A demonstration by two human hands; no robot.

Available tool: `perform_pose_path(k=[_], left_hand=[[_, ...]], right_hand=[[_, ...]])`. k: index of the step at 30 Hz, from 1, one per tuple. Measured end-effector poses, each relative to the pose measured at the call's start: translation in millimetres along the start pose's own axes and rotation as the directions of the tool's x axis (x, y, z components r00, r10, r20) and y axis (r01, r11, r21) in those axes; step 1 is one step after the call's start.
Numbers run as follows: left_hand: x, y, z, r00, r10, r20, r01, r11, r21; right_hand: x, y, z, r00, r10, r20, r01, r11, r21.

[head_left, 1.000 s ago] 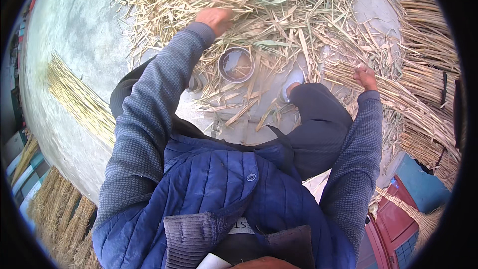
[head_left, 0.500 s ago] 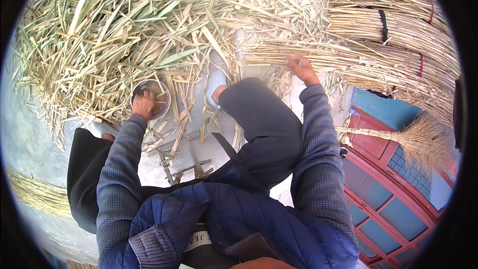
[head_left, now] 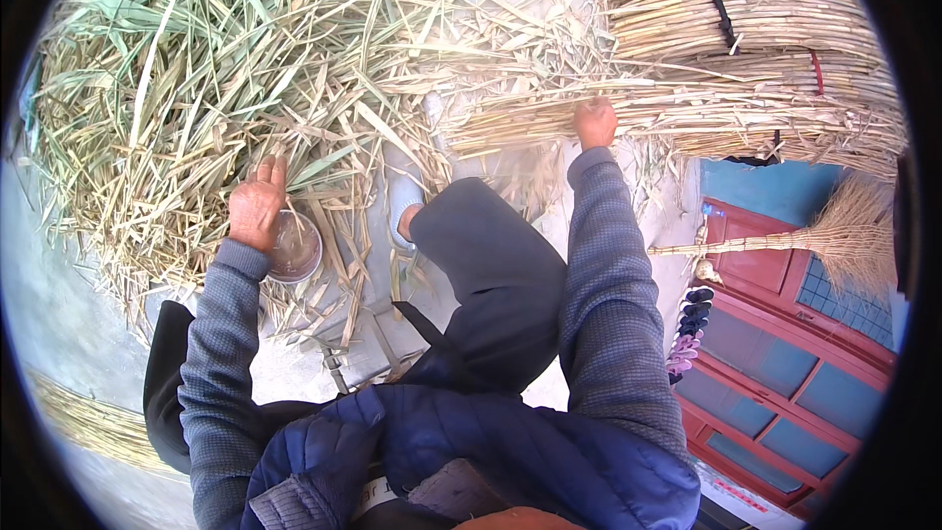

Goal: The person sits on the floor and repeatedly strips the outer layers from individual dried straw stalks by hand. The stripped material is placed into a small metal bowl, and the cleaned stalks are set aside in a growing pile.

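The left hand [head_left: 257, 204] is held outstretched, nothing seen grasped, at the upper left of the round, pale-rimmed bowl [head_left: 298, 251], while the right hand [head_left: 595, 124] is curled against long, tan, dried stalks [head_left: 510, 124] up and right of the bowl, whether gripped cannot be told.

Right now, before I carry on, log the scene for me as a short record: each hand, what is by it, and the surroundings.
Left hand: fingers extended at the edge of the heap of dry tan and green leaves
Round pale-rimmed bowl: beside the left hand, partly hidden by it
Right hand: curled against the loose row of thin tan stalks; grip unclear
Tied bundles of tan stalks: beyond the right hand, toward the upper right
Straw broom with spread bristles: right of the right sleeve
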State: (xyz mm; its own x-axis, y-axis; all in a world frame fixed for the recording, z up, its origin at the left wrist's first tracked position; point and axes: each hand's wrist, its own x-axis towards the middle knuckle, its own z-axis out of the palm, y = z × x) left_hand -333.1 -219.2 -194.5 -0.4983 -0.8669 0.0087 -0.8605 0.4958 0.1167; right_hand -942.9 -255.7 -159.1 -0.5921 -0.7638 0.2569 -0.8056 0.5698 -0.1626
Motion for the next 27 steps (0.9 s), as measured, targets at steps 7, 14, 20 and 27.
perform_pose_path(k=[7,14,20,27], left_hand=[[20.2,-20.4,-75.4,0.992,0.118,-0.045,-0.117,0.993,0.015],[-7.5,-24.7,-90.8,0.994,0.090,0.058,-0.095,0.990,0.104],[-16.2,-24.1,-121.0,0.989,-0.047,0.139,0.025,0.987,0.160],[-22.3,-10.6,-173.3,0.996,0.003,-0.094,0.005,0.996,0.084]], right_hand=[[24.2,2.4,24.6,0.874,0.296,0.385,-0.479,0.653,0.586],[32.2,-32.6,-9.7,0.770,0.372,0.518,-0.622,0.258,0.739],[45.4,-61.5,-48.6,0.903,0.016,0.429,-0.428,0.133,0.894],[-6.2,-160.6,-124.0,0.806,-0.303,0.509,-0.502,0.108,0.858]])
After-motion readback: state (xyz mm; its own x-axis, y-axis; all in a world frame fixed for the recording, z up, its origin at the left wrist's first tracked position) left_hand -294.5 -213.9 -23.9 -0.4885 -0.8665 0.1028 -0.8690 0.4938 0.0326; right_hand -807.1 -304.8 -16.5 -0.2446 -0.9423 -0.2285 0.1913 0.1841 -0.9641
